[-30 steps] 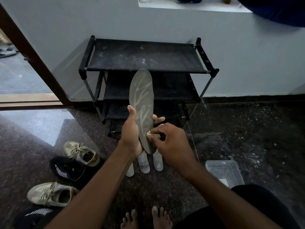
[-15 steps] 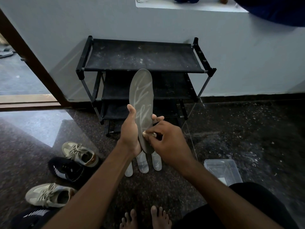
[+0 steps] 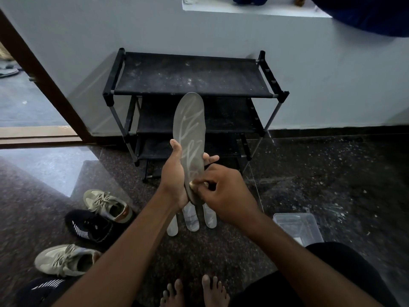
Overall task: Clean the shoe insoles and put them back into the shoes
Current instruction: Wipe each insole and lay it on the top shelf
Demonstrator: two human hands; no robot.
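My left hand grips a grey insole upright by its lower half, toe end pointing up, pale streaks across its face. My right hand pinches a small tan scrubber and presses it on the insole's heel end. Three pale insoles lie side by side on the floor below my hands. At the left sit two beige sneakers and two black sneakers.
A black three-tier shoe rack stands against the wall behind the insole. A clear plastic tub sits on the dark stone floor at the right. My bare feet are at the bottom edge. A doorway opens at the left.
My right hand has slid the scrubber slightly left and down the insole's heel end. The left hand and insole stay in place.
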